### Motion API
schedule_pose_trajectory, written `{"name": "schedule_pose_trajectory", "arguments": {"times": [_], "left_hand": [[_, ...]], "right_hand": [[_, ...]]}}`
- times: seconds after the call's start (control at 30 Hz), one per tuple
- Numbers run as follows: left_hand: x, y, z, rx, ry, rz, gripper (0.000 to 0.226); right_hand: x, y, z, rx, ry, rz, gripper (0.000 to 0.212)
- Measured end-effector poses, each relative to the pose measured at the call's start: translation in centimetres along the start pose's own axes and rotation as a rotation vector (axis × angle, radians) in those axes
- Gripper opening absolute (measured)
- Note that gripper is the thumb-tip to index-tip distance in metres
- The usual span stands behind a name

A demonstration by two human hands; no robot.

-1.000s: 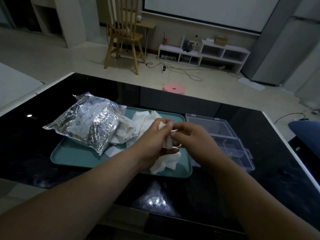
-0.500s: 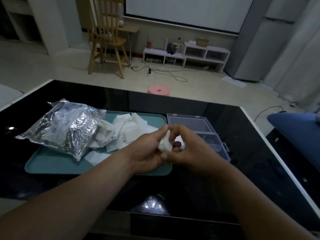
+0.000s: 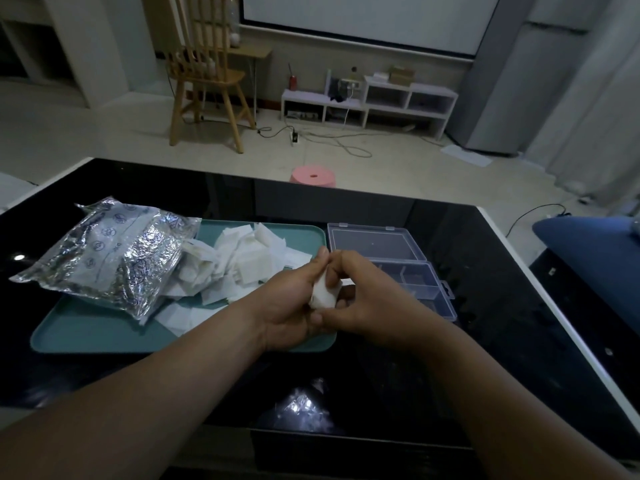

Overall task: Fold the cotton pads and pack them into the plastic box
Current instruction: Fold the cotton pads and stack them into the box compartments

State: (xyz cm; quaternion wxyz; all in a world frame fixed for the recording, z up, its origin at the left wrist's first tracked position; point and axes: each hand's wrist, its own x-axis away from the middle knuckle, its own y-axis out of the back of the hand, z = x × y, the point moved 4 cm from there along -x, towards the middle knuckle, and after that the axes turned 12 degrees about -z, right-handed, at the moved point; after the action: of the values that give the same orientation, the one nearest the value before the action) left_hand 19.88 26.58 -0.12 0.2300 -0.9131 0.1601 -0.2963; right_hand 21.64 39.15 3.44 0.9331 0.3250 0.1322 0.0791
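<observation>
On black table (image 3: 485, 341), teal tray (image 3: 86, 334) bearing foil bag (image 3: 114, 258) and loose cotton pads (image 3: 249, 265), open plastic box (image 3: 374, 242) beside its right edge, left hand (image 3: 287, 306) and right hand (image 3: 363, 303) pinching one folded pad (image 3: 323, 294) over tray's near-right corner

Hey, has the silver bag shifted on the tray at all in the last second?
No. The bag lies across the tray's far-left part, overhanging its left edge just as before. Only the camera has turned.
</observation>
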Motion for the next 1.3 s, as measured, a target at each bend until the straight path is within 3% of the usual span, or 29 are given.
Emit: {"name": "schedule_pose_trajectory", "arguments": {"times": [0.2,0.33,0.4,0.53,0.67,0.83,0.9,1.0,1.17,1.3], "left_hand": [[0.1,0.6,-0.5,0.069,0.021,-0.055,0.069],[-0.1,0.3,-1.3,0.171,-0.016,-0.114,0.034],[-0.4,-0.2,-1.4,0.192,-0.072,-0.146,0.033],[-1.2,-1.1,-0.9,0.086,-0.197,-0.221,0.037],[-1.9,-1.8,-1.0,-0.039,-0.259,-0.289,0.038],[-3.0,-4.0,-1.4,0.018,-0.232,-0.234,0.034],[-3.9,-4.3,-2.1,-0.176,-0.339,-0.278,0.043],[-4.4,-4.0,-3.2,-0.738,-0.628,-0.378,0.049],[-5.9,-3.4,-0.5,-1.562,-0.782,-0.365,0.036],[-6.5,-2.7,0.7,-1.760,-0.850,-0.402,0.024]], "right_hand": [[0.2,-0.4,0.9,0.132,0.028,-0.058,0.038],[0.0,0.3,0.5,0.171,-0.072,-0.310,0.028],[-0.2,0.7,0.3,0.176,-0.097,-0.382,0.019],[-0.3,1.1,-0.4,0.186,-0.137,-0.397,0.010],[-0.5,1.5,-1.1,0.215,-0.181,-0.392,0.015],[-1.3,3.2,-2.3,0.208,-0.253,-0.458,0.014],[-1.9,4.8,-3.5,0.119,-0.318,-0.542,0.018],[-2.1,7.3,-6.4,0.082,-0.438,-0.661,0.016],[-2.4,6.2,-10.0,0.158,-0.531,-0.552,0.011],[-3.1,4.7,-10.6,0.229,-0.538,-0.498,0.004]]}}
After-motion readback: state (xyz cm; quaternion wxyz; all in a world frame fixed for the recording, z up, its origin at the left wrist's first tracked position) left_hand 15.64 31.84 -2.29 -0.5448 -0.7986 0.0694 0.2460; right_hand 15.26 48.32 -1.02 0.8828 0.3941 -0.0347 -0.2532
